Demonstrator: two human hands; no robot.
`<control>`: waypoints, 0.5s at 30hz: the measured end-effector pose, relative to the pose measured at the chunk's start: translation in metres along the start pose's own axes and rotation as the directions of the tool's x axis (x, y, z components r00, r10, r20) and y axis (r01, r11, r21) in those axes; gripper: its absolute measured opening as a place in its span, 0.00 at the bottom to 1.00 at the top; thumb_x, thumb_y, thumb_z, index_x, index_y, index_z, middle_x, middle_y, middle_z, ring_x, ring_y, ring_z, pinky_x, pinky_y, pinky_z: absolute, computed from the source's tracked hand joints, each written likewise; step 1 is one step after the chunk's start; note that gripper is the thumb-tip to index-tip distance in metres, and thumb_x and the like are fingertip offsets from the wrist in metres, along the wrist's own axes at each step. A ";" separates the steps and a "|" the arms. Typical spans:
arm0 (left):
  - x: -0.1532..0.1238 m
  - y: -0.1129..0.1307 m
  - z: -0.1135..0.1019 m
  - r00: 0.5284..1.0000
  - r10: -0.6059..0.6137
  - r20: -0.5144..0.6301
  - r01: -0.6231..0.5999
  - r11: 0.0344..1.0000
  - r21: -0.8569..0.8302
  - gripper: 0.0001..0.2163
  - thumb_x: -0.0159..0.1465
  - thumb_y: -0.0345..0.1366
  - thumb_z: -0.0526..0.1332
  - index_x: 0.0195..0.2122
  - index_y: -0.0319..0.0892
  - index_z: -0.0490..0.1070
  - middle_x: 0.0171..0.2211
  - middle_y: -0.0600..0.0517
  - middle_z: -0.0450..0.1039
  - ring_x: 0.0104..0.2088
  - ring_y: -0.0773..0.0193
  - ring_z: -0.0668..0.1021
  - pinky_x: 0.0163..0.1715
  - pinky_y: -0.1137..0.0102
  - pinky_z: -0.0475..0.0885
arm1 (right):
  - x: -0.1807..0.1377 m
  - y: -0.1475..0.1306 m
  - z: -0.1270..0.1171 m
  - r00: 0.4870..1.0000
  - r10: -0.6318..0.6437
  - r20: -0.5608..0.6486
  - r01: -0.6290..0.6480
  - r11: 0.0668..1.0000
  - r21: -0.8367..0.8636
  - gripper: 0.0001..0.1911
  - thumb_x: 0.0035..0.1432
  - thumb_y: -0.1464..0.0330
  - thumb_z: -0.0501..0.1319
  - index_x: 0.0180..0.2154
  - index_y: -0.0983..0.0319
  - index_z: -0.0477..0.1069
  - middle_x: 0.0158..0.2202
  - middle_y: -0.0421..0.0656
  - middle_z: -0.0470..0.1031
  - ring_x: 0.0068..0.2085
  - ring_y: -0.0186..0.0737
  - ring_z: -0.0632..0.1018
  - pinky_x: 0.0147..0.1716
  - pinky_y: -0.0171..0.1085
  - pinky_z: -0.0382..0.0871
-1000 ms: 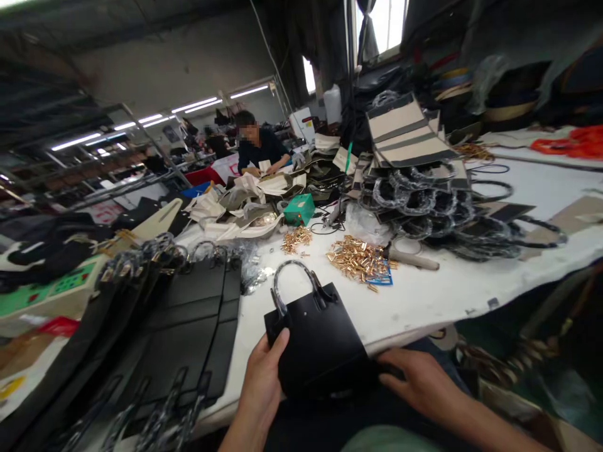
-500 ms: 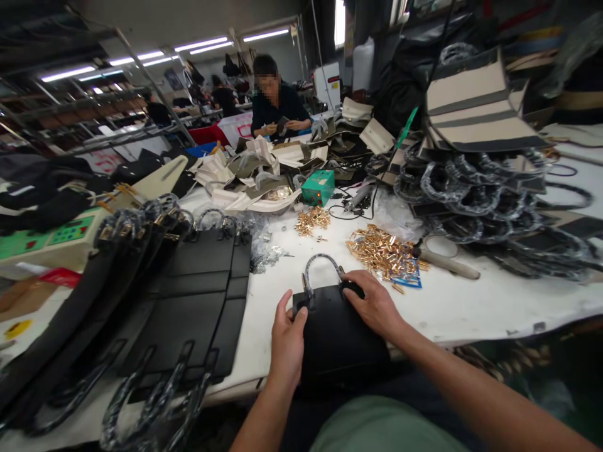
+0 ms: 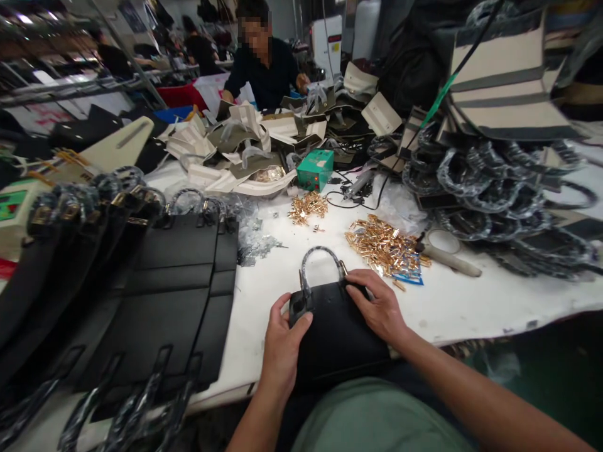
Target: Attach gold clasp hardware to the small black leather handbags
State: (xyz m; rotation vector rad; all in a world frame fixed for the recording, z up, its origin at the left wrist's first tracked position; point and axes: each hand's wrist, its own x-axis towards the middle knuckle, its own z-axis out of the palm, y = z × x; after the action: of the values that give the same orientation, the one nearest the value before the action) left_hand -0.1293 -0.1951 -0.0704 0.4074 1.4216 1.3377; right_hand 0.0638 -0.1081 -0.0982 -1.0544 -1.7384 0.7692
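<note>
A black handbag panel [image 3: 335, 326] leans at the table's front edge, close to my body. Its arched handle [image 3: 322, 252] is wrapped in clear plastic and points away from me, with gold-coloured fittings at its two ends. My left hand [image 3: 284, 336] grips the panel's upper left corner, thumb on the near face and fingers behind. At the upper right corner, my right hand [image 3: 379, 302] holds the panel the same way, beside the handle's right end. The panel's lower part is hidden by shade and my lap.
Gold-coloured metal pieces [image 3: 384, 245] lie in a heap beyond my right hand, by a hammer-like tool [image 3: 452, 260]. Black panels with wrapped handles [image 3: 174, 276] are stacked left, more [image 3: 494, 182] right. A green box [image 3: 315, 169] stands behind. A co-worker [image 3: 264, 63] sits across.
The view has tipped down and shifted slightly. Both hands keep their hold on the handbag panel, which has barely moved. The co-worker's hands have moved apart.
</note>
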 end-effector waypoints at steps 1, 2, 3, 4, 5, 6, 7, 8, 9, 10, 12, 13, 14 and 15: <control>-0.002 0.005 -0.001 0.998 -0.056 0.027 0.057 0.998 -0.035 0.30 0.54 0.37 0.72 0.57 0.43 0.64 0.45 0.47 0.78 0.46 0.55 0.79 0.50 0.61 0.72 | 0.000 -0.001 0.001 1.000 -0.011 -0.005 0.011 1.000 0.006 0.10 0.64 0.69 0.61 0.46 0.54 0.76 0.46 0.45 0.76 0.49 0.43 0.76 0.53 0.45 0.69; -0.003 0.010 -0.002 0.992 -0.108 0.063 0.111 0.992 -0.060 0.29 0.53 0.37 0.72 0.56 0.41 0.67 0.45 0.45 0.79 0.46 0.53 0.80 0.50 0.60 0.72 | 0.001 -0.002 0.003 1.000 -0.020 -0.007 0.020 1.000 0.014 0.10 0.64 0.70 0.61 0.46 0.54 0.76 0.46 0.45 0.76 0.49 0.43 0.76 0.52 0.45 0.69; -0.004 0.014 -0.003 0.982 -0.155 0.109 0.163 0.984 -0.075 0.27 0.53 0.36 0.72 0.54 0.39 0.69 0.46 0.43 0.79 0.47 0.51 0.80 0.50 0.58 0.73 | 0.002 -0.004 0.004 1.000 -0.025 -0.004 0.025 0.999 0.024 0.10 0.64 0.70 0.61 0.46 0.54 0.76 0.46 0.45 0.76 0.49 0.42 0.76 0.52 0.45 0.70; -0.005 0.018 -0.004 0.968 -0.195 0.159 0.210 0.974 -0.081 0.26 0.53 0.36 0.72 0.53 0.38 0.71 0.46 0.42 0.79 0.47 0.49 0.80 0.50 0.57 0.73 | 0.004 -0.005 0.006 1.000 -0.030 0.004 0.030 0.999 0.036 0.10 0.64 0.70 0.61 0.46 0.54 0.76 0.46 0.45 0.76 0.49 0.42 0.76 0.52 0.44 0.70; -0.005 0.020 -0.005 0.953 -0.224 0.204 0.245 0.966 -0.081 0.25 0.54 0.35 0.72 0.52 0.37 0.72 0.45 0.41 0.80 0.48 0.47 0.80 0.50 0.56 0.73 | 0.005 -0.006 0.008 0.999 -0.035 0.016 0.035 0.998 0.049 0.10 0.64 0.70 0.61 0.46 0.54 0.76 0.46 0.45 0.76 0.49 0.42 0.76 0.51 0.44 0.71; -0.004 0.021 -0.006 0.941 -0.245 0.235 0.269 0.960 -0.076 0.24 0.54 0.35 0.72 0.52 0.36 0.72 0.45 0.40 0.80 0.48 0.47 0.80 0.50 0.55 0.73 | 0.007 -0.007 0.010 0.999 -0.036 0.031 0.034 0.998 0.059 0.10 0.64 0.70 0.61 0.45 0.54 0.76 0.46 0.45 0.76 0.48 0.42 0.76 0.51 0.44 0.71; -0.003 0.021 -0.007 0.933 -0.257 0.254 0.282 0.957 -0.070 0.24 0.54 0.35 0.72 0.52 0.36 0.73 0.44 0.40 0.80 0.48 0.46 0.80 0.51 0.54 0.73 | 0.009 -0.007 0.011 0.998 -0.031 0.051 0.028 0.998 0.065 0.10 0.64 0.70 0.60 0.45 0.55 0.76 0.45 0.45 0.76 0.48 0.42 0.76 0.51 0.43 0.71; -0.001 0.021 -0.008 0.928 -0.263 0.264 0.289 0.955 -0.065 0.24 0.55 0.35 0.71 0.52 0.36 0.73 0.44 0.40 0.80 0.48 0.46 0.80 0.51 0.53 0.72 | 0.011 -0.006 0.013 0.997 -0.021 0.076 0.016 0.998 0.066 0.10 0.64 0.70 0.60 0.45 0.55 0.76 0.45 0.45 0.76 0.48 0.42 0.76 0.51 0.43 0.71; 0.001 0.020 -0.008 0.927 -0.265 0.265 0.291 0.955 -0.064 0.23 0.56 0.35 0.71 0.53 0.36 0.73 0.44 0.40 0.81 0.48 0.46 0.80 0.52 0.53 0.72 | 0.012 -0.005 0.013 0.995 -0.007 0.102 0.001 0.998 0.062 0.09 0.64 0.70 0.60 0.45 0.55 0.76 0.44 0.44 0.76 0.47 0.42 0.76 0.50 0.43 0.71; 0.003 0.019 -0.008 0.929 -0.263 0.260 0.289 0.955 -0.066 0.23 0.57 0.35 0.70 0.53 0.36 0.73 0.45 0.40 0.81 0.48 0.46 0.80 0.53 0.52 0.71 | 0.015 -0.004 0.013 0.992 0.005 0.126 -0.011 0.999 0.048 0.09 0.64 0.70 0.60 0.44 0.55 0.76 0.44 0.44 0.76 0.47 0.42 0.77 0.50 0.43 0.71; 0.008 0.016 -0.008 0.936 -0.253 0.246 0.279 0.957 -0.080 0.23 0.57 0.36 0.70 0.53 0.36 0.73 0.46 0.40 0.80 0.49 0.46 0.80 0.54 0.52 0.70 | 0.022 -0.002 0.011 0.986 0.011 0.167 -0.010 1.000 -0.007 0.08 0.63 0.69 0.61 0.44 0.55 0.76 0.43 0.44 0.76 0.46 0.42 0.76 0.50 0.43 0.71; 0.010 0.015 -0.008 0.939 -0.246 0.241 0.273 0.958 -0.090 0.23 0.57 0.36 0.70 0.53 0.36 0.73 0.47 0.41 0.80 0.49 0.46 0.80 0.55 0.52 0.70 | 0.027 -0.001 0.009 0.984 0.000 0.178 0.008 0.999 -0.040 0.08 0.62 0.68 0.62 0.44 0.55 0.76 0.43 0.44 0.76 0.47 0.43 0.76 0.50 0.44 0.70; 0.011 0.014 -0.008 0.941 -0.241 0.236 0.270 0.958 -0.097 0.23 0.56 0.36 0.70 0.53 0.36 0.73 0.47 0.41 0.80 0.50 0.46 0.80 0.56 0.52 0.69 | 0.034 0.000 0.008 0.983 -0.018 0.181 0.031 0.997 -0.071 0.08 0.62 0.67 0.62 0.44 0.55 0.76 0.43 0.44 0.76 0.47 0.43 0.76 0.50 0.44 0.70; 0.012 0.014 -0.008 0.943 -0.239 0.232 0.268 0.958 -0.104 0.23 0.56 0.36 0.70 0.53 0.36 0.73 0.47 0.41 0.80 0.50 0.46 0.79 0.56 0.53 0.69 | 0.042 0.002 0.006 0.982 -0.037 0.183 0.055 0.994 -0.097 0.08 0.62 0.66 0.62 0.44 0.55 0.76 0.43 0.44 0.76 0.47 0.44 0.76 0.50 0.44 0.70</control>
State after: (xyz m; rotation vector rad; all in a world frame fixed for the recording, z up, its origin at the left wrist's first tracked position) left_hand -0.1458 -0.1850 -0.0658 0.2613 1.1519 1.1333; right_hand 0.0501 -0.0696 -0.0854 -1.0342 -1.9679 0.7740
